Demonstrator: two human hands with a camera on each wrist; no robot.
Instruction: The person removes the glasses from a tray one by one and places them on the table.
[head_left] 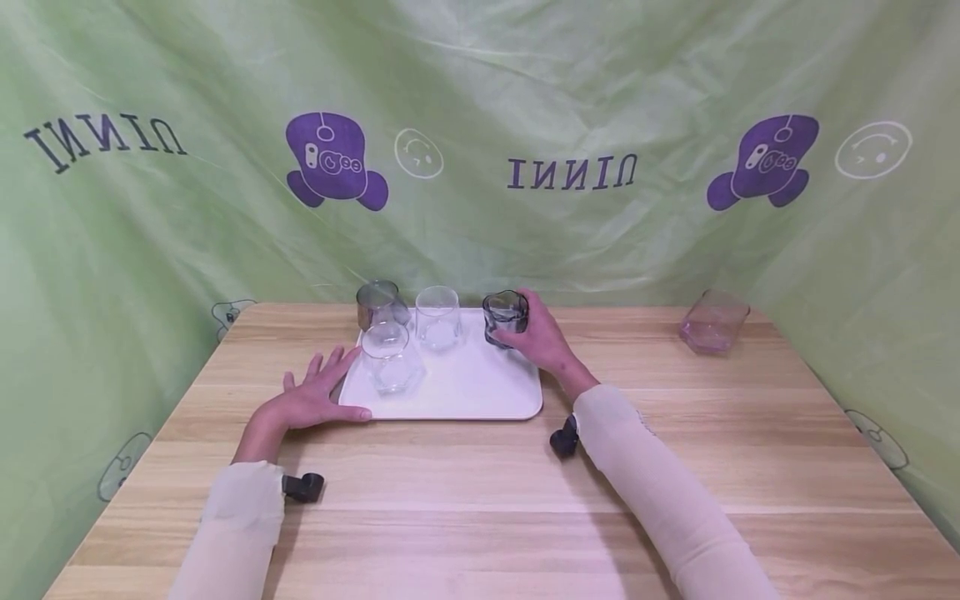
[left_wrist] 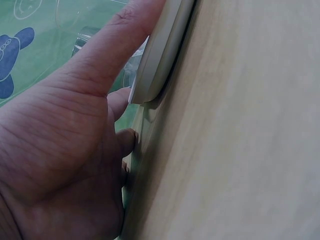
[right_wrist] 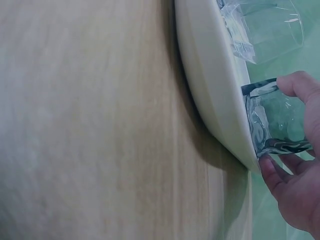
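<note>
A white tray [head_left: 465, 392] lies on the wooden table with several glasses on it. At its back right corner, my right hand [head_left: 542, 337] grips a dark grey wavy glass [head_left: 504, 315] between thumb and fingers; in the right wrist view this glass [right_wrist: 280, 117] stands upright on the tray. My left hand [head_left: 315, 396] rests with spread fingers at the tray's left edge, thumb along the front left corner. Near that hand stands a clear glass [head_left: 386, 358]. Behind it are a grey tinted glass [head_left: 377, 307] at the back left corner and another clear glass [head_left: 438, 318].
A pinkish glass [head_left: 714, 323] stands apart on the table [head_left: 675, 433] at the back right. Green printed cloth [head_left: 465, 83] hangs closely behind the table's back edge and along both sides.
</note>
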